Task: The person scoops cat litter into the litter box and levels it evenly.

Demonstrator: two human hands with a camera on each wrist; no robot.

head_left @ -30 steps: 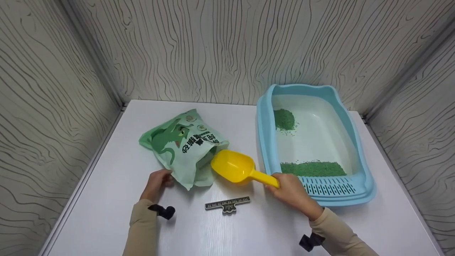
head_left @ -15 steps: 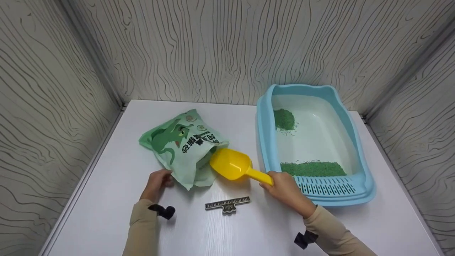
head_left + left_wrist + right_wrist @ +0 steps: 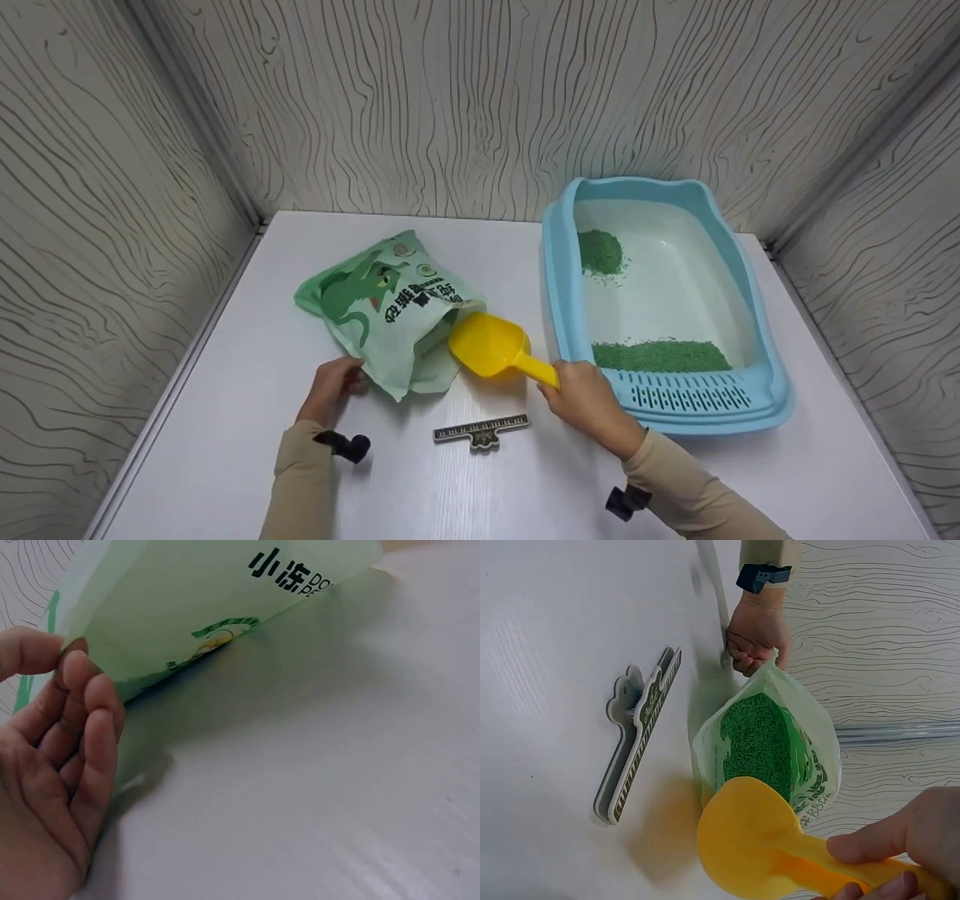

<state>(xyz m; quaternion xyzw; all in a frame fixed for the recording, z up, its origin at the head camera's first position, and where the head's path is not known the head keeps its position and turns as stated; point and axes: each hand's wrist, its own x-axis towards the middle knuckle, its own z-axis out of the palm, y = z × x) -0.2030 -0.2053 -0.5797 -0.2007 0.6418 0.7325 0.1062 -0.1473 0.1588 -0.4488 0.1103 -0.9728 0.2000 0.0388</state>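
Observation:
A pale green cat litter bag [image 3: 375,315] lies on its side on the table, its open mouth facing right. Green pellets [image 3: 757,739] show inside it in the right wrist view. My left hand [image 3: 334,386] pinches the bag's near edge between thumb and fingers, as the left wrist view shows. My right hand [image 3: 589,401] grips the handle of a yellow scoop [image 3: 489,345], whose bowl is at the bag's mouth. No pellets are visible in the scoop's bowl in the head view.
A light blue litter box [image 3: 568,300] stands at the right, with green pellets along its near end and a small heap at its left side. A dark ruler-patterned clip [image 3: 481,433] lies in front of the bag. Wood-grain panels [image 3: 480,105] enclose the table.
My right hand has moved a little left with the scoop, and the scoop's handle has swung slightly. The left hand and the bag have hardly moved.

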